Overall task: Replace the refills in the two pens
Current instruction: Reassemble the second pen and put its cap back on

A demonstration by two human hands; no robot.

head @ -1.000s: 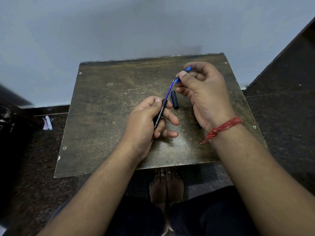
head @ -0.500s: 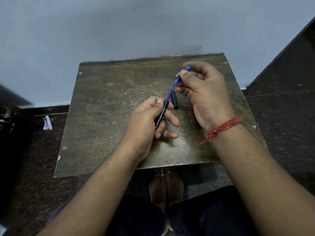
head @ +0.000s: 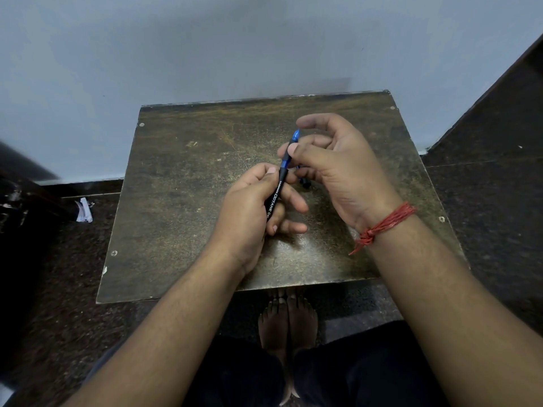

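My left hand (head: 249, 210) grips a black pen barrel (head: 274, 195) with white lettering, held upright over the worn table (head: 182, 201). A blue grip section (head: 289, 151) sticks out of the barrel's top. My right hand (head: 335, 168) pinches that blue part between thumb and fingers, its index finger raised above the tip. The thin refill stem no longer shows between barrel and blue part. A small black pen piece (head: 305, 183) lies on the table, mostly hidden under my right hand.
The small table stands against a pale wall (head: 264, 39). A crumpled white scrap (head: 83, 210) lies on the dark floor to the left. My bare feet (head: 286, 318) show below the table's near edge.
My right hand has pushed the blue part down toward the barrel; the exposed blue refill stem has slid inside, and the two hands have come closer together.
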